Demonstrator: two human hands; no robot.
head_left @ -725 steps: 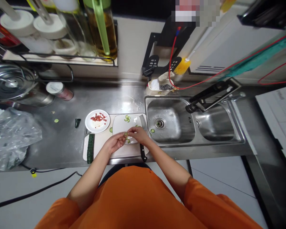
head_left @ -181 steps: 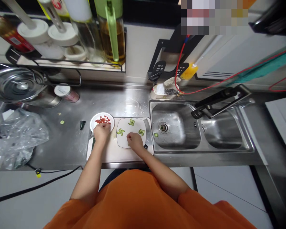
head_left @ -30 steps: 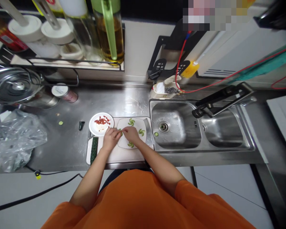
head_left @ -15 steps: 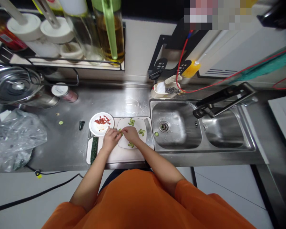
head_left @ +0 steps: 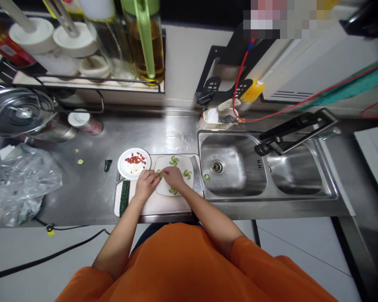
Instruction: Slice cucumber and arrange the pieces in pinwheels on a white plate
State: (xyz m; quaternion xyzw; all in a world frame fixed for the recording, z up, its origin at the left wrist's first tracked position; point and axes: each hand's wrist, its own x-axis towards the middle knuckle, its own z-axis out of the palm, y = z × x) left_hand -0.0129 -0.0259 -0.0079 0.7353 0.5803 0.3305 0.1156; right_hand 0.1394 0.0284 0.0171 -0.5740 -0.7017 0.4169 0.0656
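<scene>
My left hand (head_left: 145, 183) and my right hand (head_left: 174, 178) meet at the left side of a white plate (head_left: 182, 193), fingertips pinched close together over a small group of cucumber slices (head_left: 158, 171). What the fingertips grip is too small to make out. Fanned cucumber slices lie in separate groups on that plate: one at the back (head_left: 174, 161), one on the right (head_left: 187, 174), one at the front (head_left: 173, 191). Just behind my left hand, a round white plate (head_left: 122, 168) bears small red pieces (head_left: 135, 159). A length of dark green cucumber (head_left: 124, 197) lies left of my left wrist on the cutting board (head_left: 164, 207).
A sink (head_left: 236, 163) with a black faucet (head_left: 290, 130) adjoins the board on the right; a cucumber slice (head_left: 207, 177) lies by its edge. Leftward are a cucumber end (head_left: 107, 165), a plastic bag (head_left: 28, 180) and a pot (head_left: 22, 111). Bottles (head_left: 146, 46) stand on a rack above.
</scene>
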